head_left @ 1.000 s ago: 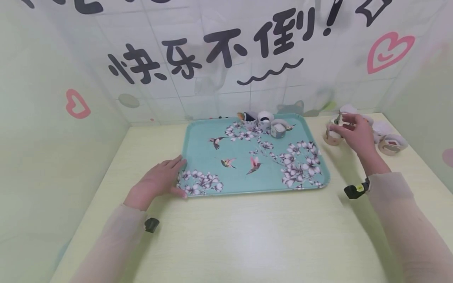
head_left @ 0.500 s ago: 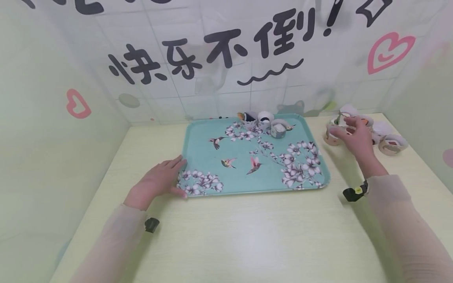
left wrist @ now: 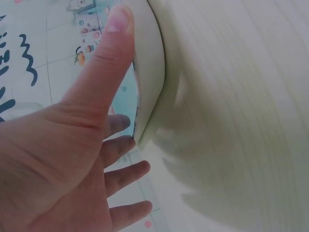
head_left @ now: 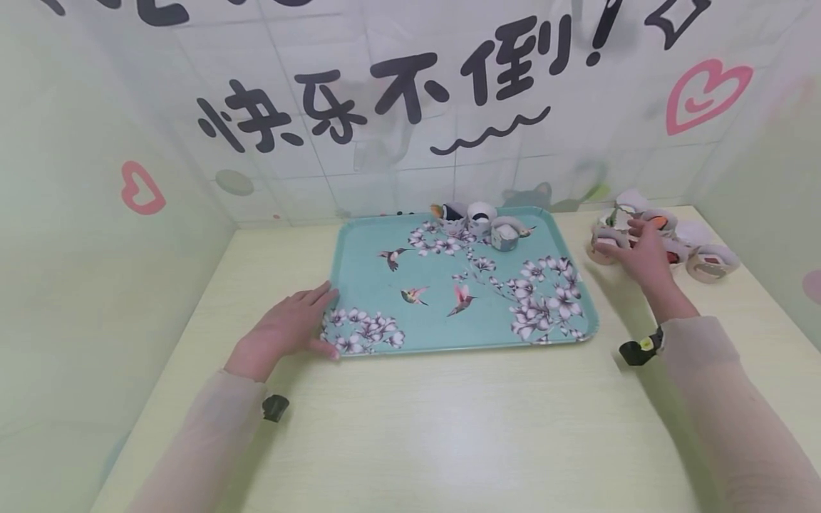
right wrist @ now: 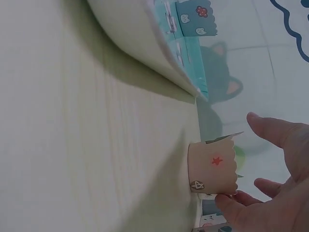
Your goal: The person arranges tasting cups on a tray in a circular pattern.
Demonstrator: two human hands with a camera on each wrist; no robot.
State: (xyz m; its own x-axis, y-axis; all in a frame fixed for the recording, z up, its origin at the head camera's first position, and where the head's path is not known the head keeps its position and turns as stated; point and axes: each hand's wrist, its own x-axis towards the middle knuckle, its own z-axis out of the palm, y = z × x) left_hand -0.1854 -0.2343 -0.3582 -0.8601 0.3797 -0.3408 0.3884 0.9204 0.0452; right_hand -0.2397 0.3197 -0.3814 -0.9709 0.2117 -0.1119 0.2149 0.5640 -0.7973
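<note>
My left hand [head_left: 288, 324] rests at the left rim of a turquoise tray [head_left: 365, 285] printed with birds and blossoms, fingers extended. In the left wrist view its thumb [left wrist: 94, 72] lies along the tray's edge. Over a group of paper baking cups at the right, my right hand [head_left: 644, 258] spreads around a tan scalloped cup [head_left: 601, 255]. The right wrist view has this cup [right wrist: 212, 166] standing on the table, its star-printed side showing. There the thumb [right wrist: 270, 129] is apart from the cup, while one fingertip [right wrist: 227, 203] is right at its rim.
Three filled paper cups [head_left: 504, 235] stand along the tray's back edge. Another cup [head_left: 710, 263] sits at the far right, beside several more. A white printed wall [head_left: 410, 171] closes off the back of the pale table [head_left: 436, 427].
My right hand has come slightly down and left around the tan cup, and more of the cups behind it show. The left hand and tray have stayed put.
</note>
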